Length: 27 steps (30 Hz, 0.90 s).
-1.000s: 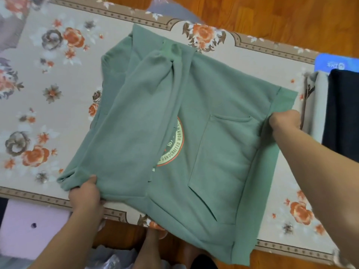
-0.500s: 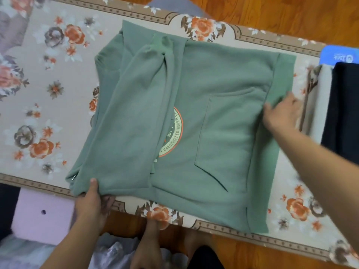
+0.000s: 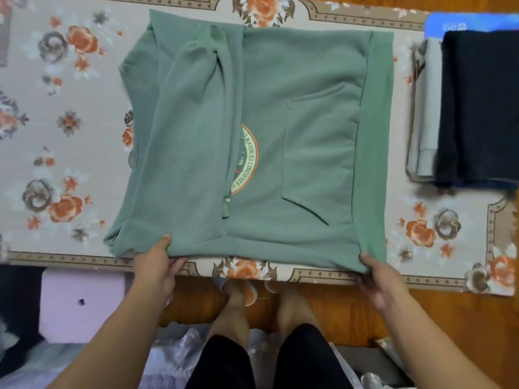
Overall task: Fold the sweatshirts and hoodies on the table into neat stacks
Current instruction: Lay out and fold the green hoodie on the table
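A table (image 3: 393, 279) covered by a beige cloth (image 3: 70, 136) printed with orange and grey flowers and a brown patterned border fills most of the view. Below and beyond it lies a reddish-brown wooden floor (image 3: 449, 318), also showing past the table's far edge at the top right. Beneath the near edge at the left stands a pale lilac box (image 3: 84, 304) with a small dark hole in it. Crumpled clear plastic (image 3: 179, 349) lies on the floor at the bottom. The light is soft and even.
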Each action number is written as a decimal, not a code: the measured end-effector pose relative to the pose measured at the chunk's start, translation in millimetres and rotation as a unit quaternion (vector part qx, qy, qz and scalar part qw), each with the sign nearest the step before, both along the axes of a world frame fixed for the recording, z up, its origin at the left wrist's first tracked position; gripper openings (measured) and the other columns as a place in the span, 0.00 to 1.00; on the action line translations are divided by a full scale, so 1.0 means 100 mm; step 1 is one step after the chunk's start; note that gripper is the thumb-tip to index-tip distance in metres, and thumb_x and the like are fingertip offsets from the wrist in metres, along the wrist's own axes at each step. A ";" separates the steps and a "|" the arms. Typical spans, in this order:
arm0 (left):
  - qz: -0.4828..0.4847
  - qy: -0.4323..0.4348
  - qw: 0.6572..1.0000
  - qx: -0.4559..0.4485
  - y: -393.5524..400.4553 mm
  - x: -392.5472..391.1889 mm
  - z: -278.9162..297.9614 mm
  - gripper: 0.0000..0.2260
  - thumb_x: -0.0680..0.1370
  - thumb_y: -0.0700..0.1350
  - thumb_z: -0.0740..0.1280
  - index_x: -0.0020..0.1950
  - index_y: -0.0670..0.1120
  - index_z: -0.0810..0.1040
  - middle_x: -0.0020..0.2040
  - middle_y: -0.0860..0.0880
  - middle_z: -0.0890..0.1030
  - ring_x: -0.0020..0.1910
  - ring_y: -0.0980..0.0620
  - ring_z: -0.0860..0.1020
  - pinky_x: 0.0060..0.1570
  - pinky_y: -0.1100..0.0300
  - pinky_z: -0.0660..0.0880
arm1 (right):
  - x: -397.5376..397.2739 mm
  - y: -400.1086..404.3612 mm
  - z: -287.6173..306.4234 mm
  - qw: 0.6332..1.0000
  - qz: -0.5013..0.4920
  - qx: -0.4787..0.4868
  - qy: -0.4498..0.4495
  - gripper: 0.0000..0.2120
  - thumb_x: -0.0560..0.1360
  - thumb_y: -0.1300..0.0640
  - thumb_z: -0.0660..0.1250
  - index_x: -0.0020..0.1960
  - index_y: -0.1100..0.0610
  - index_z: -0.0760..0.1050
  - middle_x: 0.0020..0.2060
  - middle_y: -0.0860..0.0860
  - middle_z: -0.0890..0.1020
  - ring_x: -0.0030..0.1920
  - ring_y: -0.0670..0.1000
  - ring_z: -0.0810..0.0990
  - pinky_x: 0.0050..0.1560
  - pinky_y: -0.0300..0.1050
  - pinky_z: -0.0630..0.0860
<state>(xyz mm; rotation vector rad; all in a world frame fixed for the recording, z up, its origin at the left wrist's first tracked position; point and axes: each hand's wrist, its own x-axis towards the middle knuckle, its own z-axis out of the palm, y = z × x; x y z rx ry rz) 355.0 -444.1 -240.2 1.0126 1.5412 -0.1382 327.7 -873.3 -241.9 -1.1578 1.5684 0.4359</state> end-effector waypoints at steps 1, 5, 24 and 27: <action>-0.003 -0.001 1.000 0.000 0.01 -0.03 0.06 0.21 0.79 0.41 0.72 0.71 0.45 0.72 0.65 0.44 0.81 0.58 0.42 0.82 0.49 0.48 0.83 | -0.02 0.02 0.09 0.999 -0.034 0.021 -0.010 0.14 0.78 0.59 0.70 0.62 0.59 0.76 0.55 0.56 0.83 0.57 0.56 0.82 0.42 0.47 0.85; -0.006 0.024 1.000 0.019 0.05 -0.32 0.31 0.19 0.76 0.41 0.72 0.67 0.49 0.76 0.62 0.45 0.83 0.58 0.39 0.82 0.44 0.43 0.83 | -0.33 0.13 0.31 0.995 -0.091 0.026 0.016 0.07 0.79 0.63 0.69 0.56 0.61 0.76 0.55 0.59 0.82 0.51 0.56 0.82 0.30 0.45 0.83; -0.138 -0.158 0.969 0.128 -0.18 1.20 0.55 0.04 0.82 0.37 0.60 0.52 0.45 0.66 0.39 0.42 0.76 0.31 0.50 0.81 0.34 0.57 0.80 | 1.54 0.18 0.17 0.967 -0.115 -0.186 -0.133 0.15 0.73 0.69 0.64 0.58 0.60 0.75 0.50 0.56 0.81 0.40 0.54 0.83 0.29 0.46 0.83; -0.368 -0.177 0.882 0.234 -0.07 1.14 0.44 0.02 0.80 0.43 0.63 0.51 0.49 0.72 0.46 0.44 0.82 0.42 0.50 0.83 0.51 0.52 0.79 | 1.57 0.16 0.01 0.969 -0.109 -0.185 -0.122 0.15 0.71 0.70 0.65 0.57 0.61 0.77 0.54 0.58 0.83 0.41 0.55 0.85 0.29 0.44 0.81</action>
